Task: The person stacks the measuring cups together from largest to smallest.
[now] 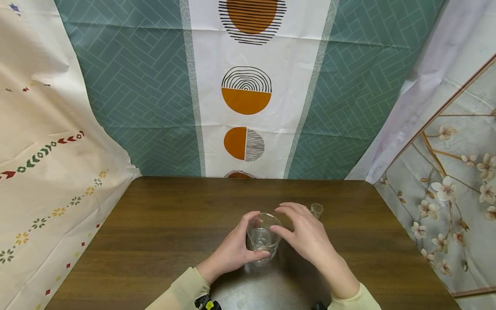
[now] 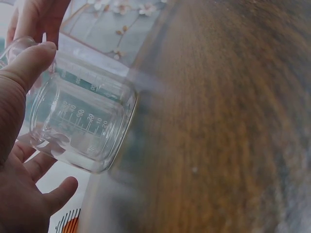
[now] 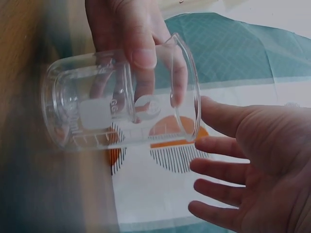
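Observation:
My left hand (image 1: 231, 253) grips a clear glass beaker (image 1: 268, 223) by its side, thumb at the front and fingers behind. A smaller glass beaker (image 1: 260, 237) sits inside it; white graduation marks show on the glass in the left wrist view. Just right of the rim is my right hand (image 1: 308, 236), its fingers spread and loosely bent. The right wrist view shows that hand's thumb close to the rim of the large beaker (image 3: 160, 141); whether it touches cannot be told. Nothing is held in the right hand.
Beyond the right hand, a tiny glass beaker (image 1: 317, 209) stands on the dark wooden table (image 1: 174, 215). A patterned teal and white cloth (image 1: 155, 86) hangs behind the table, with a cream cloth (image 1: 50, 206) at left and a floral cloth (image 1: 445, 215) at right.

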`<action>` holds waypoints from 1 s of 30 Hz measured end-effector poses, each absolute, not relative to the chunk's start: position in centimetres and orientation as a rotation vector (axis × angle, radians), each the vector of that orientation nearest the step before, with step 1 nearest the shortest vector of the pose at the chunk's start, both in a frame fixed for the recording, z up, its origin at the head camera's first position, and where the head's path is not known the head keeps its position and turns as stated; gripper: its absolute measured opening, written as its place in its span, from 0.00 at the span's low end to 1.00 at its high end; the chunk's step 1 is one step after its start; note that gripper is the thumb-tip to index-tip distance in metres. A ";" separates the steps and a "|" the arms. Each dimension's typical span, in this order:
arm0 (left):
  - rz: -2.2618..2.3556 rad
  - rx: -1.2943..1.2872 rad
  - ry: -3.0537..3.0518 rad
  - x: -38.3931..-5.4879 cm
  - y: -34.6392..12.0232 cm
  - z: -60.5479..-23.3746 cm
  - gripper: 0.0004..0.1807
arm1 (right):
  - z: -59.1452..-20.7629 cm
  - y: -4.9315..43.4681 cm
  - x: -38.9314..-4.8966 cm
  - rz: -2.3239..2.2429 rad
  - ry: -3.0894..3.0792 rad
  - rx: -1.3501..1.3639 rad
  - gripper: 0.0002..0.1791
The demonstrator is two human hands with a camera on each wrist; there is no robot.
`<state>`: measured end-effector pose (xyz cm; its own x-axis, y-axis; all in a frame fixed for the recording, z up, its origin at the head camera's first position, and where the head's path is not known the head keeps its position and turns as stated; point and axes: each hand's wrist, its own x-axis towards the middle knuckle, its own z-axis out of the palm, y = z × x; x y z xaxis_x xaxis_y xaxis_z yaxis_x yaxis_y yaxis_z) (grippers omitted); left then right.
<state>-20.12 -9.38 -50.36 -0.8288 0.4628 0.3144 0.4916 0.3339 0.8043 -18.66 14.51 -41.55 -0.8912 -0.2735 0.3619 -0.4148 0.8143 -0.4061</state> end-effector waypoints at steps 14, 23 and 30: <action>-1.562 -0.912 -2.532 -20.1 -9.4 -50.4 0.59 | -42.5 16.3 -19.1 0.633 -2.662 0.397 0.34; -1.565 -0.903 -2.535 -20.1 -9.4 -50.4 0.59 | -42.9 16.9 -19.3 0.622 -2.673 0.375 0.37; -1.561 -0.907 -2.538 -20.1 -9.4 -50.4 0.59 | -43.1 17.4 -19.5 0.603 -2.648 0.367 0.37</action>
<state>-20.11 -9.37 -50.40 -0.8302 0.4608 0.3137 0.4878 0.3284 0.8088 -19.45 17.44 -43.12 -0.8863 -0.1624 0.4337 -0.3342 0.8726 -0.3562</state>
